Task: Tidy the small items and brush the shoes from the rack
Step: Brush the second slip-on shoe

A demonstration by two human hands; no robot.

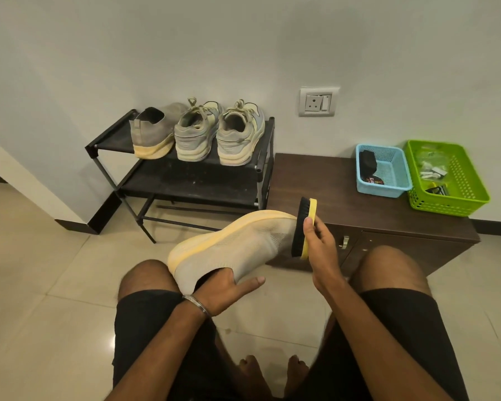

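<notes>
No readable brand anywhere; the label on the dark item in the blue basket (383,174) is too blurry. Glossy beige tile floor (41,299), white wall, brown cabinet (330,198) beside the black shoe rack (185,180), whose top shelf holds three shoes. Green basket (449,178) sits just beside the blue one. The grey knit shoe (232,244) with a yellow sole is tilted over the knees, left hand (226,290) tucked into its opening, thumb out. Right hand (321,247) grips the yellow-backed brush (302,227), bristles touching the toe.
</notes>
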